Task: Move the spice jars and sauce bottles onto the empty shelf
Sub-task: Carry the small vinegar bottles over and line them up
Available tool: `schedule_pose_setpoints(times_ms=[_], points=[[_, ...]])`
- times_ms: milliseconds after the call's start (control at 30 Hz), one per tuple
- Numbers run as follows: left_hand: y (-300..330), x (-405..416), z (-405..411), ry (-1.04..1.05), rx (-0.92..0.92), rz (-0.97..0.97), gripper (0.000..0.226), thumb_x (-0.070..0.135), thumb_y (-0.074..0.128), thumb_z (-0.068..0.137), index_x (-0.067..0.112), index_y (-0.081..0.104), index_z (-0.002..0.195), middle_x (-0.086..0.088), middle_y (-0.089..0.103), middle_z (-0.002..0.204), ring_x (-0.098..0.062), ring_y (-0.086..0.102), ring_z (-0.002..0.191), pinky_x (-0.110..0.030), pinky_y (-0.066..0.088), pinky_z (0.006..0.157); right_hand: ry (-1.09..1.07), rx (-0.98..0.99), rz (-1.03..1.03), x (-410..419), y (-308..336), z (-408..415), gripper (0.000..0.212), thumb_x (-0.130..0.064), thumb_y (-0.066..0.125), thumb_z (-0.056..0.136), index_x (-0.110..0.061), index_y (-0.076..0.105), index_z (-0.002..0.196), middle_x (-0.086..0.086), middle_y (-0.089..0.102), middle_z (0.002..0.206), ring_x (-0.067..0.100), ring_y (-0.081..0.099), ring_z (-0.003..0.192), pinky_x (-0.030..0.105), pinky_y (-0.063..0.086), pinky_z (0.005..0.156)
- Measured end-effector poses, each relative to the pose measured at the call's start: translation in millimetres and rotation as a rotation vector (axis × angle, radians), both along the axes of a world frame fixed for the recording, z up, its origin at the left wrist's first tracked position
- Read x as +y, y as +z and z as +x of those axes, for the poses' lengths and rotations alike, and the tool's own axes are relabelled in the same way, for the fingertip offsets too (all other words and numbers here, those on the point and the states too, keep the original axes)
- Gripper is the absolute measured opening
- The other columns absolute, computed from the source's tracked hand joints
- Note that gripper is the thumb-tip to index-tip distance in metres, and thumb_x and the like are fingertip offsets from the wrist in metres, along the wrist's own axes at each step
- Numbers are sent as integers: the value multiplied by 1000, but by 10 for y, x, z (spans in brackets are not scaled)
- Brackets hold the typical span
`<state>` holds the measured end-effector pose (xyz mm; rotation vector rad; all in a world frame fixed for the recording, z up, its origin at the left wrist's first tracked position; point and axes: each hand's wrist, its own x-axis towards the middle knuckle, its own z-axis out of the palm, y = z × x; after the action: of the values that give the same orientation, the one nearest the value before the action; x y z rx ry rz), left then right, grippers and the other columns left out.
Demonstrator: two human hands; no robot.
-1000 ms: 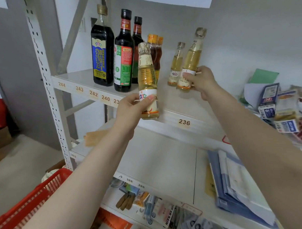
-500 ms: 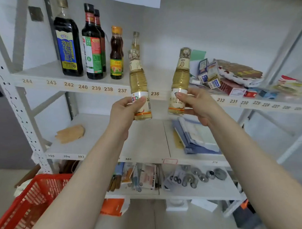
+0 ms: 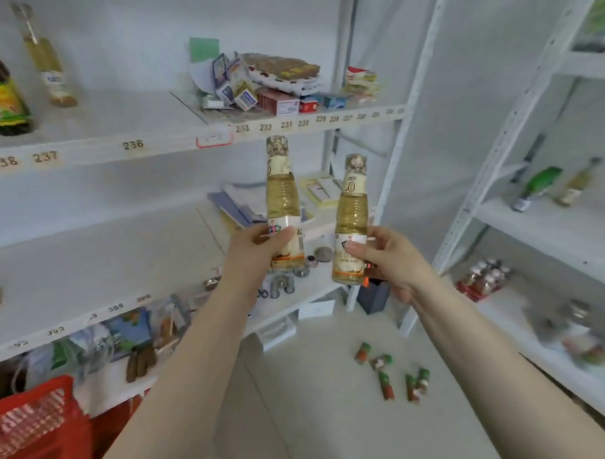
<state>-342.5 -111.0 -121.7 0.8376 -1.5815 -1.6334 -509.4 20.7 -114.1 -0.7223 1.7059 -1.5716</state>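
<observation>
My left hand [image 3: 259, 248] grips a pale yellow sauce bottle [image 3: 282, 194] upright by its lower label. My right hand [image 3: 386, 256] holds a second, matching bottle [image 3: 352, 210] upright beside it. Both bottles hang in the air in front of the left rack. On the left rack's upper shelf [image 3: 143, 127] stand another pale bottle [image 3: 46, 59] and a dark bottle [image 3: 5, 98]. A white rack on the right has a shelf [image 3: 548, 231] with a green-labelled bottle [image 3: 535, 187] and a small pale bottle [image 3: 577, 182]. Small spice jars [image 3: 484, 277] stand on its lower shelf.
Boxes and packets [image 3: 265, 87] crowd the upper shelf's right end. Booklets [image 3: 240, 203] lie on the middle shelf. Several small green-capped jars [image 3: 392, 373] lie on the floor. A red basket [image 3: 27, 422] sits at the lower left. A rack upright [image 3: 396, 146] stands between the two racks.
The view has swung right, away from the dark bottles toward the right rack. Both hands have carried their bottles off the upper shelf, lower and rightward.
</observation>
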Motion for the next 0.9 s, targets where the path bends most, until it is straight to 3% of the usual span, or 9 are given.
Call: schedule_pose_setpoints(times_ms=[67,167,233,300,367,433,600,900], points=[[-61,260,-343,-96,-28,-10,16,27,72,81,16,73,93,-8,75,88,-27,70,81,-39,59,72,-81,-21,-5,384,-72,-203,38,-8,71,82,-1,59,117,21,68,105,28,69,82,37,61,68],[-127,727,-890,-223,-44,-5,17,25,68,85,12,70,96,-11,73,92,-24,66,73,-19,48,44,-221,-12,-13,997,-139,-526,35,-7,71,82,-3,61,115,18,69,104,25,70,81,34,60,66],[-193,1068,-1256,-282,-33,35,10,20,67,85,14,69,94,-7,73,91,-23,68,80,-20,54,56,-295,-10,-29,1426,-175,-759,30,-6,71,81,-6,63,110,11,71,96,18,71,75,30,57,60],[-270,1418,-1610,-355,-44,46,12,19,68,85,14,70,95,-7,73,91,-22,70,84,-28,58,70,-355,-10,-19,1848,-207,-989,25,-6,71,81,-9,64,106,10,71,94,20,70,77,35,59,66],[-375,1763,-1940,-419,-40,73,9,20,68,85,17,71,93,-2,74,86,-17,71,80,-26,57,67,-414,-5,0,2247,-240,-1199,20,-4,69,83,-10,63,101,9,70,92,20,69,76,35,60,69],[-450,2088,-2240,-467,-32,87,5,20,68,85,21,71,89,0,74,84,-15,70,78,-28,56,70,-464,-1,14,2599,-275,-1392,22,-3,68,84,-6,62,104,8,69,90,15,69,70,27,59,60],[-578,2605,-2863,-568,-49,92,18,21,67,86,15,71,102,-5,74,95,-22,71,90,-36,56,83,-561,-22,63,3182,-402,-1845,33,-8,71,83,-4,61,113,13,69,100,20,68,76,27,59,60],[-682,2738,-4112,-648,-84,68,25,27,70,83,14,71,104,-6,75,97,-23,71,92,-44,55,90,-639,-45,50,3366,-550,-2863,32,-8,70,83,-4,61,113,9,70,95,20,70,77,30,60,63]])
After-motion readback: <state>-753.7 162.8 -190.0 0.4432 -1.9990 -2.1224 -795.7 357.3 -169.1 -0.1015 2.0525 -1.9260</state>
